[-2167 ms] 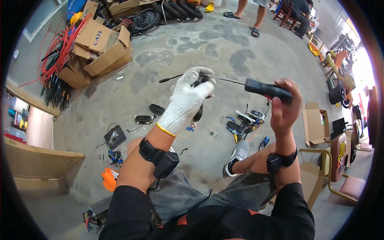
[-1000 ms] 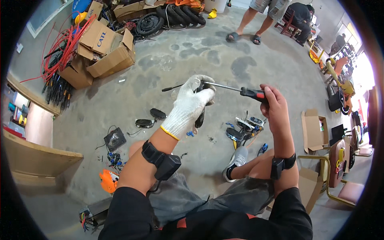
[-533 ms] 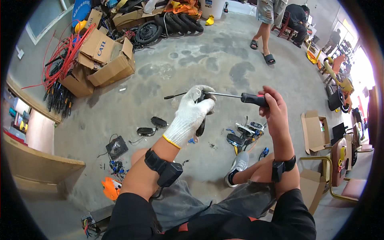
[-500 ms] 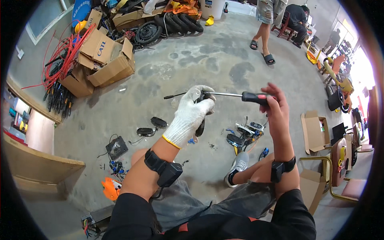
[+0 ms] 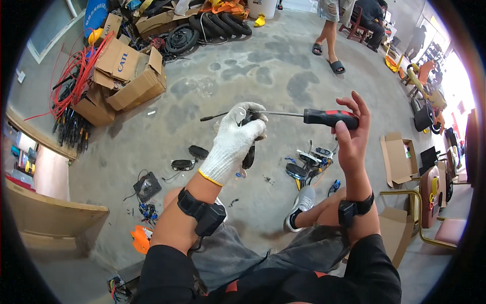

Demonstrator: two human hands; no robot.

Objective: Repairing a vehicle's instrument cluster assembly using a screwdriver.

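Note:
My left hand [image 5: 237, 133], in a white knit glove with a yellow cuff, is closed around a dark part [image 5: 250, 118] mostly hidden by the fingers. A thin lead with a black end [image 5: 206, 118] sticks out to its left, and a black piece [image 5: 248, 158] shows below the glove. My bare right hand [image 5: 353, 129] holds a screwdriver [image 5: 321, 117] by its black and red handle, between thumb and fingers, with the upper fingers raised. The screwdriver's shaft runs level to the left and its tip meets the part in the glove; the tip itself is hidden.
Several black housings [image 5: 181, 164] and small parts lie on the concrete floor, with a cluster of wired parts [image 5: 309, 164] ahead of my right foot. Cardboard boxes [image 5: 124, 71] and tyres [image 5: 223, 26] are piled far left. A person in sandals [image 5: 329, 35] stands at the back.
My right hand has turned round the screwdriver handle, showing more of its red side, and its fingers have shifted. Both hands sit slightly further left in the picture, as does the whole scene.

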